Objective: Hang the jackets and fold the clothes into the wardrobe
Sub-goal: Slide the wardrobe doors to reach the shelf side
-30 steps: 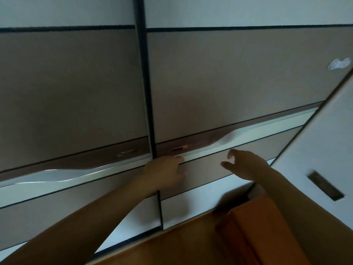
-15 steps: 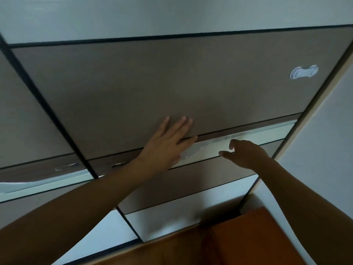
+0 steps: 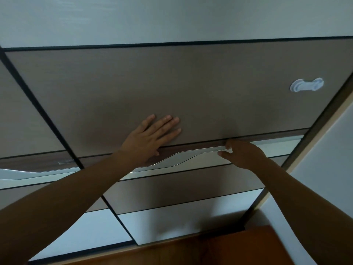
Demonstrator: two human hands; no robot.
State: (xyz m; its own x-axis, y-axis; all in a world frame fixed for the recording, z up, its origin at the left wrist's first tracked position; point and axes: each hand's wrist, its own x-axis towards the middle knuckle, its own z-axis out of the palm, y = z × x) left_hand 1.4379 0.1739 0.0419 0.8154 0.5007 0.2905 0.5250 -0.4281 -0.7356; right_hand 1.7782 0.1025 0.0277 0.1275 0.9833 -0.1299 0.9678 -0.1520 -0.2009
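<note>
The wardrobe's right sliding door point(image 3: 191, 83), brown panels with white bands, fills the view. My left hand point(image 3: 150, 137) lies flat on its brown panel, fingers straight and spread. My right hand point(image 3: 242, 153) is at the wavy silver handle strip point(image 3: 183, 157), fingers curled over its edge and thumb below. The left door point(image 3: 24, 119) shows at the far left, past a dark vertical frame. No jackets or clothes are in view.
A white plastic latch point(image 3: 306, 85) is stuck on the door's upper right. A pale wall panel point(image 3: 328, 150) stands at the right. An orange-brown wooden surface point(image 3: 210, 249) lies below, at the bottom edge.
The view has swung right. My left hand went from the door seam up onto the brown panel and now lies flat. My right hand reached the silver handle strip and curled onto it.
</note>
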